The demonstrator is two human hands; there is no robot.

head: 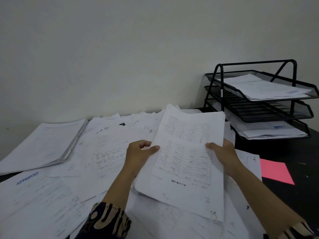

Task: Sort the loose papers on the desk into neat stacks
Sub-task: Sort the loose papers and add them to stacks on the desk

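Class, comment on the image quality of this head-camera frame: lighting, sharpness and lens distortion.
Head view: dim, even light with no hard shadows or glare; the wide lens bows the desk and tray rack outward; print on the held sheaf is soft and unreadable, though the blue "APPROVED" stamp reads clearly.

The single head view looks forward and down, close over the desk (284,200) (wall (120,49) behind).
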